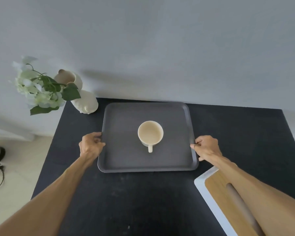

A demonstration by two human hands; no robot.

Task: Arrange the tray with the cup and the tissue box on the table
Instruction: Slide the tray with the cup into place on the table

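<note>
Squarely between two bare hands, a dark grey tray is sitting on a black table while a person is gripping it by both short edges. Their left hand is clamping the left rim, fingers curling over the lip and thumb pressing on the upper face; the right hand is doing the same on the opposite rim, thumb resting on top and fingers wrapping down around the outside edge. Midway between the two grips, a cream cup is standing upright at the centre of the tray, its handle pointing back toward the person and its inside looking empty. Whether the tray is lying flat on the table or being lifted slightly clear of it cannot be told from this angle. Beneath the right forearm, behind and just outside the right-hand grip, a white tissue box with a wooden lid is sitting at the near right corner of the table, apart from the tray, with the forearm crossing over part of its top. Beyond the left-hand grip, at the far left corner of the table, a cream vase is leaning away from the tray, holding pale flowers with green leaves that are hanging out past the table's edge. A plain pale wall is rising behind the table.
</note>
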